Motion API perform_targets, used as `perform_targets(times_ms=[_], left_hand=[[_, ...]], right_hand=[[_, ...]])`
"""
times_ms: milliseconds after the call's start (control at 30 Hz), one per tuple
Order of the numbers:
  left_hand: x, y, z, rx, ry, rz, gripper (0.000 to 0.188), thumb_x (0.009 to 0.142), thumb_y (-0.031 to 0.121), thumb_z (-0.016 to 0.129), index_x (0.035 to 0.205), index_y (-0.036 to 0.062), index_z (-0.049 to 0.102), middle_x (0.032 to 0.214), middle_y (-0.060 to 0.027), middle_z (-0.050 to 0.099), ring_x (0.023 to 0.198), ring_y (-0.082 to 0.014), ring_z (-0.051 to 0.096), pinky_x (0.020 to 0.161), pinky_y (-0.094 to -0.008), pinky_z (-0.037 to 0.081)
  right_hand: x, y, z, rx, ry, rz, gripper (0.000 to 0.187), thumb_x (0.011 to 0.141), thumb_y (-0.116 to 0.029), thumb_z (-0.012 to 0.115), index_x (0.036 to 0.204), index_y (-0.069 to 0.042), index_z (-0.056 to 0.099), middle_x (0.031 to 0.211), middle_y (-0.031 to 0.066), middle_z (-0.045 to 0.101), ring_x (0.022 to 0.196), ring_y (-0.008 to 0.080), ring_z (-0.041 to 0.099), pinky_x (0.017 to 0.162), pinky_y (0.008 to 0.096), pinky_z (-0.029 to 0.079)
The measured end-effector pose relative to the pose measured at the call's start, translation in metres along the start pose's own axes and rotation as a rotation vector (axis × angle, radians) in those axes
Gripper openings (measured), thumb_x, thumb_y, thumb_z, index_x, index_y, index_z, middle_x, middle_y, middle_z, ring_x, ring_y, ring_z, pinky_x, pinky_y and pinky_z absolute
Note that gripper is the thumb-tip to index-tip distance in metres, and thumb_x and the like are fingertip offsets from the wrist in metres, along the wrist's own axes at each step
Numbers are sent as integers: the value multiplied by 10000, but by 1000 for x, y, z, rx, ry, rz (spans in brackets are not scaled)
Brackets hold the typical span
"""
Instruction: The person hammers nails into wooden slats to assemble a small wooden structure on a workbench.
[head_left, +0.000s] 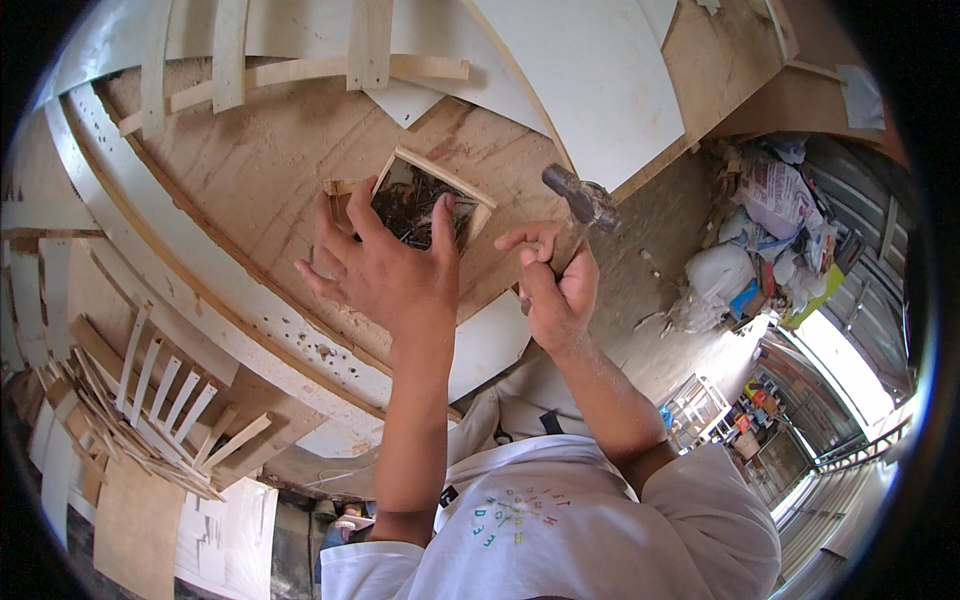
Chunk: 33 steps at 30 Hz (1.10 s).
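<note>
My left hand (385, 265) is held over the near left side of a small wooden box (440, 170), its fingers spread and curved, with nothing visible in them. Dark nails (415, 205) lie jumbled inside the box, partly hidden behind my fingers and thumb. To the right of the box, my right hand (562, 285) is wrapped around the handle of a hammer (583, 198), with one finger stretched out to the left. The dark metal head points up and away from me. Under the box is a brown wooden panel (270, 150).
A curved white-faced strip (250, 300) runs along the panel's left side. Wooden slats (230, 60) and a white sheet (600, 80) lie at the far side. Thin wood strips (140, 420) are heaped at lower left. Bags and scrap (760, 230) are piled on the floor at right.
</note>
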<state>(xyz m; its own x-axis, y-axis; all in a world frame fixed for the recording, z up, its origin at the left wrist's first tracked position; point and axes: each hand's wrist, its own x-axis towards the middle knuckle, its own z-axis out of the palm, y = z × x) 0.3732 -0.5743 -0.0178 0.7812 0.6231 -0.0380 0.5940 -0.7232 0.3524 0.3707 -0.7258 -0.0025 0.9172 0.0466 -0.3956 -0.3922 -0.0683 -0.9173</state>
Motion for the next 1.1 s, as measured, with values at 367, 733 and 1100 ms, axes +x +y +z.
perform_targets(times_ms=[367, 733, 1100], left_hand=[[-2, -11, 1, -63, 23, 78, 578, 868, 242, 750, 1419, 154, 599, 1506, -197, 514, 1383, -360, 506, 1217, -618, 190], [-3, -14, 0, -131, 64, 118, 519, 902, 88, 666, 1416, 112, 602, 1462, -172, 575, 1367, -343, 543, 1209, -546, 244], [-7, -26, -5, -311, 147, 129, 436, 919, 135, 728, 1341, 64, 644, 1348, -162, 662, 1265, -360, 602, 1124, -499, 387]], right_hand=[[-1, 5, 2, -5, 1, -46, 104, 987, 0, 541, 914, -42, 479, 969, 151, 749, 885, 124, 649, 833, 302, 513], [2, 6, 2, -9, -8, -45, 36, 980, 4, 537, 957, -22, 528, 945, 123, 760, 816, 96, 622, 777, 288, 518], [3, -6, -1, -147, -61, -31, 93, 1000, -49, 558, 989, -7, 639, 914, 79, 767, 686, 43, 537, 640, 260, 471]])
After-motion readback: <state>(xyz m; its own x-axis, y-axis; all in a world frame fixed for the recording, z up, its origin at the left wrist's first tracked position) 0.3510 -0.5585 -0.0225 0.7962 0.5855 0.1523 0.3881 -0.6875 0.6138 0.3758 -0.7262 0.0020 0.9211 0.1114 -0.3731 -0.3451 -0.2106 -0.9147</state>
